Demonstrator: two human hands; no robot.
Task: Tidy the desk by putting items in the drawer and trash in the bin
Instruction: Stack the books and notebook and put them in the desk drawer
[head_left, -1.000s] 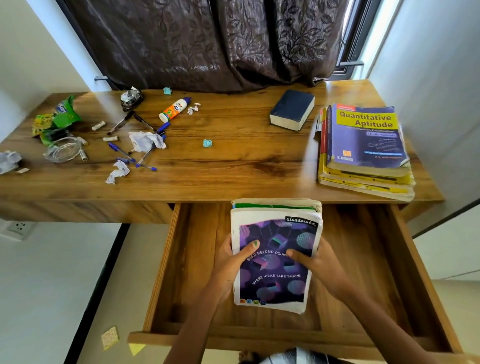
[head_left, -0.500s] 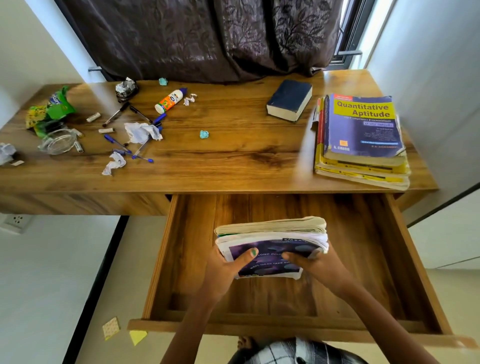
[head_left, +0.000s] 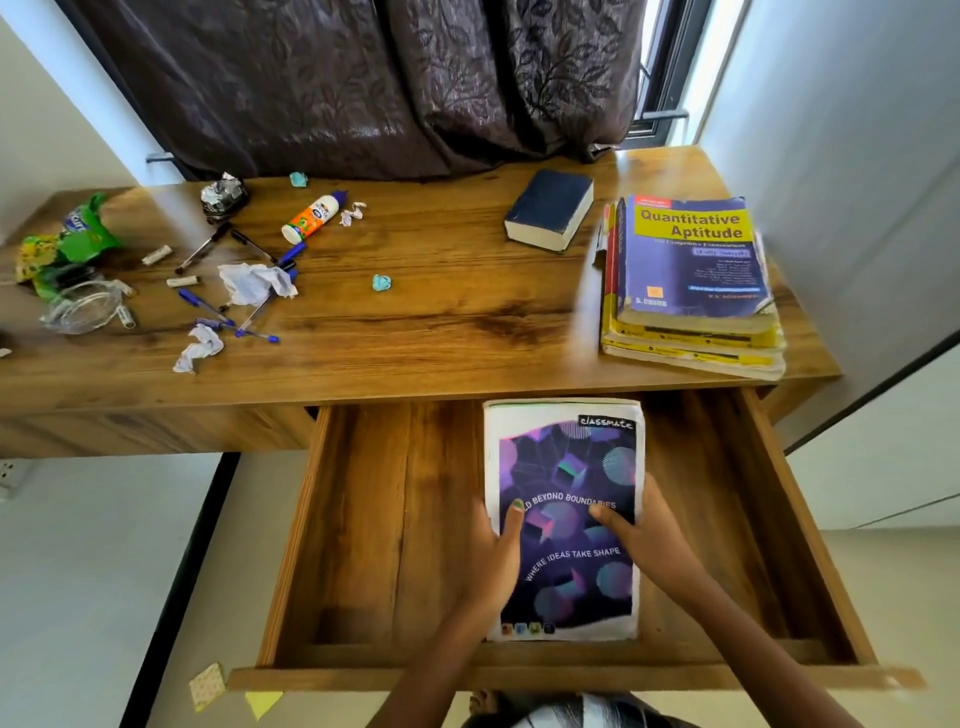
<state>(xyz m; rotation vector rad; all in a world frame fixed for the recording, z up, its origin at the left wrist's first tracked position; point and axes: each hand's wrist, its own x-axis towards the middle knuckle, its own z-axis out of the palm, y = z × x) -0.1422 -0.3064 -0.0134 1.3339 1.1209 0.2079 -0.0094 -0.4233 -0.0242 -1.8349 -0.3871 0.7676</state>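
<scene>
A thick stack of notebooks topped by a purple-and-white "classmate" cover lies flat in the open wooden drawer, toward its right half. The left hand clasps the stack's left edge, thumb laid on the cover; the right hand grips the right edge, thumb likewise on top.

On the wooden surface above the drawer, at the right, stands a pile of textbooks headed by a blue-and-yellow "Quantitative Aptitude" volume, and just left of it a small thick dark-blue book. Farther left lie an orange-and-white glue bottle, a scatter of blue and black pens, crumpled white paper scraps, a ball of silver foil, two small teal wads, green snack wrappers and a clear plastic container. A dark patterned curtain hangs behind.
</scene>
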